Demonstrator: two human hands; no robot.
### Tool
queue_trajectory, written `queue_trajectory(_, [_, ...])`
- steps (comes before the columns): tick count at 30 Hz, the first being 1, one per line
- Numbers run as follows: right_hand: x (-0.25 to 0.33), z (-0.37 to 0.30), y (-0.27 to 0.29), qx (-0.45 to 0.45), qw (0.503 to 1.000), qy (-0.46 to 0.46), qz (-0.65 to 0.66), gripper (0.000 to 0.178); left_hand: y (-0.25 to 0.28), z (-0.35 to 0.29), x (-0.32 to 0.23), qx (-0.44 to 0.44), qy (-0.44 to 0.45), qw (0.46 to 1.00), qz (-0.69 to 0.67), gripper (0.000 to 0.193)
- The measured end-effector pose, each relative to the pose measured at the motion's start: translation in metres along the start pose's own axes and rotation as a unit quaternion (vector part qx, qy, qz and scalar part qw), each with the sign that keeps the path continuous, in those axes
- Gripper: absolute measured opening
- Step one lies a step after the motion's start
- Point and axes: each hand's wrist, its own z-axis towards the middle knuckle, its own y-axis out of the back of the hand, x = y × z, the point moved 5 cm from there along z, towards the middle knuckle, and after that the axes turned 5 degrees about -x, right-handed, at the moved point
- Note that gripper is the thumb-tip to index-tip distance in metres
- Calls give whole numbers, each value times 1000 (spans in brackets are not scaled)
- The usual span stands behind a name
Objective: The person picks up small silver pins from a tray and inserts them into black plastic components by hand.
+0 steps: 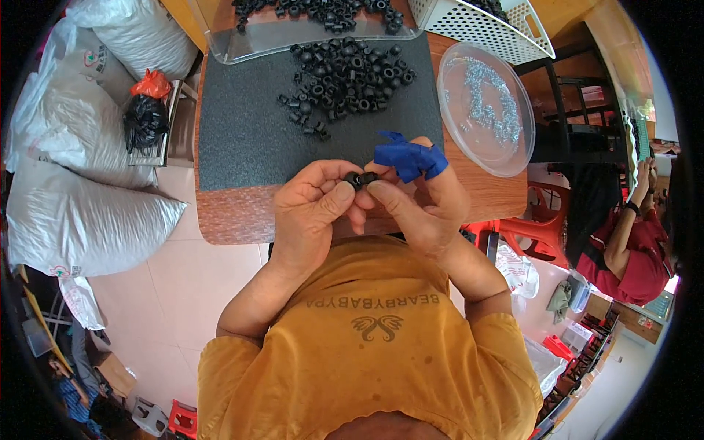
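Note:
Both my hands meet over the near edge of the table, thumbs and fingers pinched together. My left hand [312, 209] is closed on a small black plastic part [354, 180]. Against it, my right hand [422, 209] pinches another dark piece [370, 177], and the two touch end to end. Blue tape [411, 158] wraps a finger of my right hand, its loose end sticking out. Beyond my hands, a heap of small black plastic parts [348, 77], some round-headed and some hollow, lies on the dark grey mat [235, 125].
A clear bin [253, 50] with more black parts stands at the far edge, beside a white perforated basket [477, 29]. At right, a round clear lid [456, 121] holds many tiny silvery pieces, apparently springs. White sacks [88, 213] stand left, red stools [539, 227] right. Another person [631, 257] sits far right.

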Motion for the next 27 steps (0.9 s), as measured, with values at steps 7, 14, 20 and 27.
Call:
queue_trajectory(7, [-1,1,5,-22,995,75,-57,28,-1,0,1,-10,23,999,30,22])
queue_trajectory(14, [-3,1,7,-30,997,51,-53,27,-2,1,4,-9,33,999,19,22])
queue_trajectory(20, [-1,2,9,-18,995,66,-68,27,-2,0,4,5,36,999,4,22])
queue_trajectory(27, [7,5,2,55,963,180,-191,21,-1,1,3,-3,12,1000,14,19])
